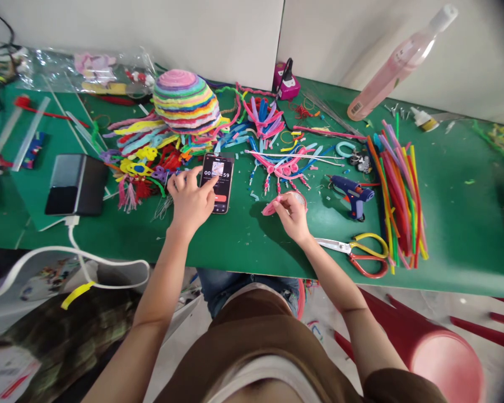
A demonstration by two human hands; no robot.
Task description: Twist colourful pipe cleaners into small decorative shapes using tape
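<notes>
Your left hand (191,200): loose, finger tapping phone (217,182) screen. Right hand (293,215) pinching what looks like a pink pipe-cleaner piece (271,208).

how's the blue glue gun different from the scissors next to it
The blue hot glue gun stands propped with its nozzle pointing left; the yellow-and-red-handled metal scissors lie flat, blades pointing left and shut. The glue gun is one colour, mostly blue; the scissors have one yellow loop and one red. The glue gun sits farther from the table edge than the scissors. Both rest untouched on the green table, right of the right hand.
</notes>
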